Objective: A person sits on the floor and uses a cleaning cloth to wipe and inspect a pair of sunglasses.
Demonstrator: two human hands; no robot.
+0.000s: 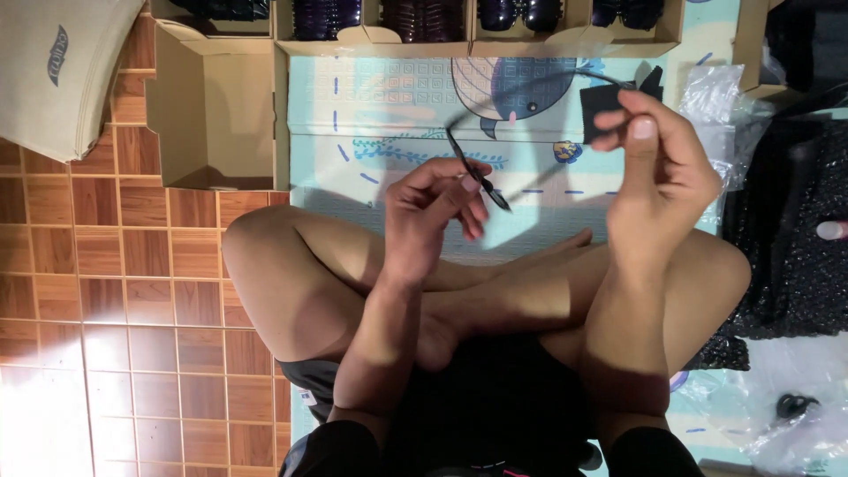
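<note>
Both hands work at centre frame above the crossed legs. Left hand [433, 199], fingers curled nearly closed, pinches one thin black arm of a pair of glasses [477, 172] between thumb and fingertips. Right hand [662, 168], at right of centre, is closed in a pinch on a small black cloth [609, 102], with the far end of the frame apparently beneath it; the blur leaves this contact uncertain. Glasses sit raised over the patterned floor mat [397, 97]. For a good result, support the frame near the hinge, not the arm tip, and wipe with light pressure. Open cardboard boxes [212, 106] stand at upper left; clear plastic bags [715, 88] lie at upper right.
</note>
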